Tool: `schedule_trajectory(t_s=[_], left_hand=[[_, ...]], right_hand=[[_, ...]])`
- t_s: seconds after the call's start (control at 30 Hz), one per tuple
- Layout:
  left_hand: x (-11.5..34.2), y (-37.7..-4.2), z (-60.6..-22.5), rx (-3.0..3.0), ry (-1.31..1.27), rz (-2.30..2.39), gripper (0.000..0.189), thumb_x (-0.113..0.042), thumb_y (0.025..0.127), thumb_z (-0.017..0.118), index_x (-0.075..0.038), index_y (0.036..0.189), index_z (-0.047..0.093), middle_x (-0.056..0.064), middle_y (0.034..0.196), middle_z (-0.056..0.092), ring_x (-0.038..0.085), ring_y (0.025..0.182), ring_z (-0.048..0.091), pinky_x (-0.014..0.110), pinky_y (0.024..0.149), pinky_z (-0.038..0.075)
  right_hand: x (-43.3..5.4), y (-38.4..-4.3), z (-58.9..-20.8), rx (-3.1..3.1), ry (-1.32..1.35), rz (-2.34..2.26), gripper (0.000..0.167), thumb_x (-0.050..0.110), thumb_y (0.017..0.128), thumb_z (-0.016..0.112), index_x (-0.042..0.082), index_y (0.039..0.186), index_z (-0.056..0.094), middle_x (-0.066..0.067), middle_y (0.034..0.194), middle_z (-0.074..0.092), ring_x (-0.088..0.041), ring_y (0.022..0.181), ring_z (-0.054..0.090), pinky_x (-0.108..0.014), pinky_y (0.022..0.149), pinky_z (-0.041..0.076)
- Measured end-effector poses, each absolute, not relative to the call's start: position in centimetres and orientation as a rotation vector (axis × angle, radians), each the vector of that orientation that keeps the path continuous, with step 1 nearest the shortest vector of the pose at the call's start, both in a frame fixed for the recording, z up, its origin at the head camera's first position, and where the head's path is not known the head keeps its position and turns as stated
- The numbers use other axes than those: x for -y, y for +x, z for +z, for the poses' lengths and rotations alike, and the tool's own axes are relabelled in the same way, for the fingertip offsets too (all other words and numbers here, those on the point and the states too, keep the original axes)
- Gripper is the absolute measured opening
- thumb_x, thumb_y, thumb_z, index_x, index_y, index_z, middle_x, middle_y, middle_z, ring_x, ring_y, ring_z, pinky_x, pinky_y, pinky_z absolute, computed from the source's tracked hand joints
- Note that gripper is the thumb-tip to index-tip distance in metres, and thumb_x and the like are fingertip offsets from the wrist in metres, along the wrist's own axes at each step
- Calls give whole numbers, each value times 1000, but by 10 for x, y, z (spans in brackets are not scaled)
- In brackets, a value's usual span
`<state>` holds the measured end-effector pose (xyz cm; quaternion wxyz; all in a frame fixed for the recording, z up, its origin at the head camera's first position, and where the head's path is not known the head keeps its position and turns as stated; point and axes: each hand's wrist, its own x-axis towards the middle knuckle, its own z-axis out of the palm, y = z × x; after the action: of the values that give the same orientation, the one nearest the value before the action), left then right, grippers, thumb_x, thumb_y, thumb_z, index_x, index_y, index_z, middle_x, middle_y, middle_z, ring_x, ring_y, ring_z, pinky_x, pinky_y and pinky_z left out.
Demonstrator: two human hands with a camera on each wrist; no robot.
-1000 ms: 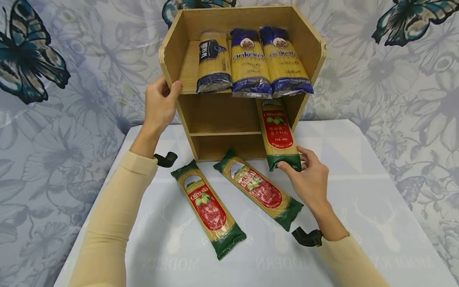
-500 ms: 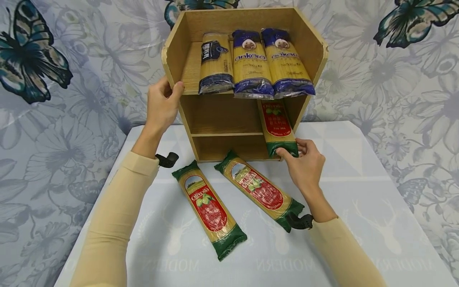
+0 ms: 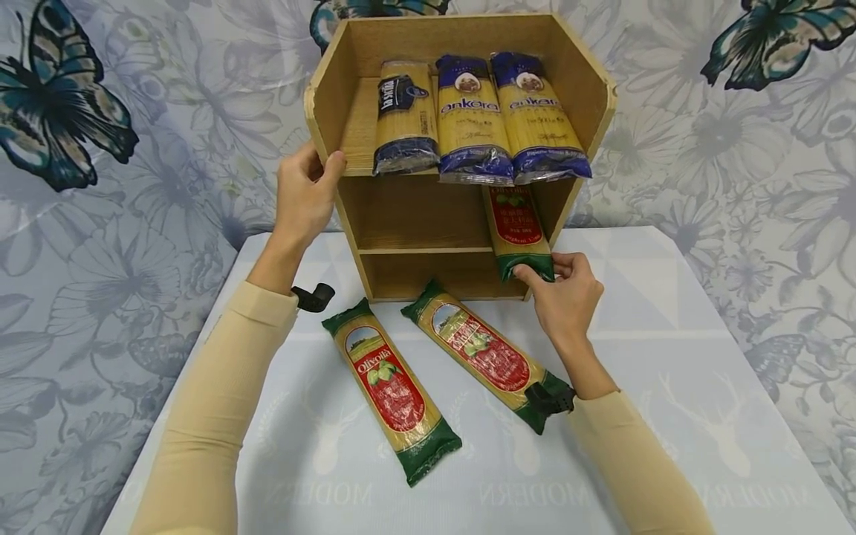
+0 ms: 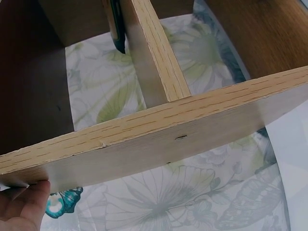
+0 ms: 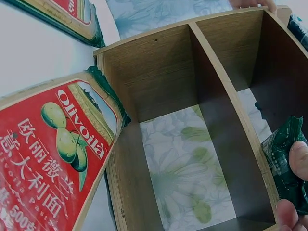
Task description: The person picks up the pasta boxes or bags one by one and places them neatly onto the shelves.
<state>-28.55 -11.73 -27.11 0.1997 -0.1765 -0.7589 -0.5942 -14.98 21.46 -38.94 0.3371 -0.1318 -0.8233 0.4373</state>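
Note:
My right hand [image 3: 567,297] pinches the green lower end of an Olivoila spaghetti pack [image 3: 518,223], thumb on top. Most of that pack lies inside the middle compartment at its right side, and its far end is hidden under the top shelf. In the right wrist view, thumb and fingers grip its green wrapper [image 5: 286,159]. With thumb and fingers, my left hand [image 3: 307,193] holds the left side edge of the wooden shelf unit [image 3: 421,215]. Two more Olivoila packs, a left one [image 3: 391,394] and a right one [image 3: 484,349], lie slanted on the table before the unit.
On the top shelf lie a dark-labelled pasta pack [image 3: 406,119] and two blue-ended Ankara packs [image 3: 471,122], their ends over the front edge. A bottom compartment [image 3: 428,276] opens below the middle one. The unit stands on a white-covered table [image 3: 669,334] against a patterned wall.
My right hand has pushed the spaghetti pack deeper into the middle compartment, moving forward and slightly left. My left hand keeps its hold on the unit's side.

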Motion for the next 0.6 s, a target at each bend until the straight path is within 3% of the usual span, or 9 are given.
schedule_trajectory(t_s=[0.37,0.6], left_hand=[[111,-270,-261,2126,-492,-1641,29,-9,99,55,9,118,68,12,103,71,7,87,64,22,82,49],[108,-253,-248,2125,-501,-1648,30,-7,99,54,12,118,67,15,104,71,7,88,63,22,82,49]], right_hand=[[-218,-146,-388,2183,-293,1081,57,36,81,88,-5,116,66,-19,98,74,-26,70,65,-21,57,42],[-224,-122,-388,2172,-296,1073,40,29,85,84,-1,106,68,-12,90,74,-8,55,56,-18,50,40]])
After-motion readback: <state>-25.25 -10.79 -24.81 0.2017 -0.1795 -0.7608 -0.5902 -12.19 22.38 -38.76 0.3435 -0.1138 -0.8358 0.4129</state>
